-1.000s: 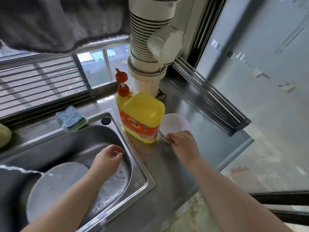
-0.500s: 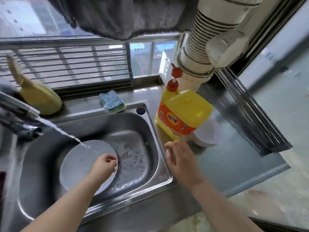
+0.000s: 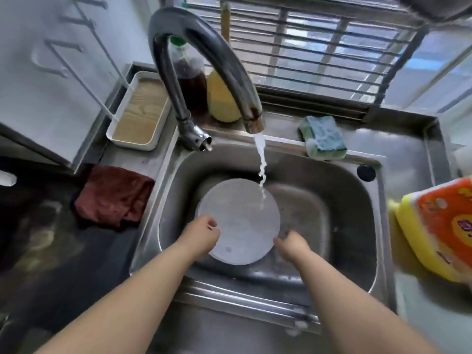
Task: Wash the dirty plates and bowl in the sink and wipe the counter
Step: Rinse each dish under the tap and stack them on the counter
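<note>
Right hand (image 3: 292, 247) now beside round white plate (image 3: 238, 222); water hitting it.

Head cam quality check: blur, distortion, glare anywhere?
Head view: strong wide-angle bending at the curved metal faucet and window bars; yellow detergent jug smeared at the right edge; daylight glare on the steel sink rim; round white plate fairly sharp.
</note>
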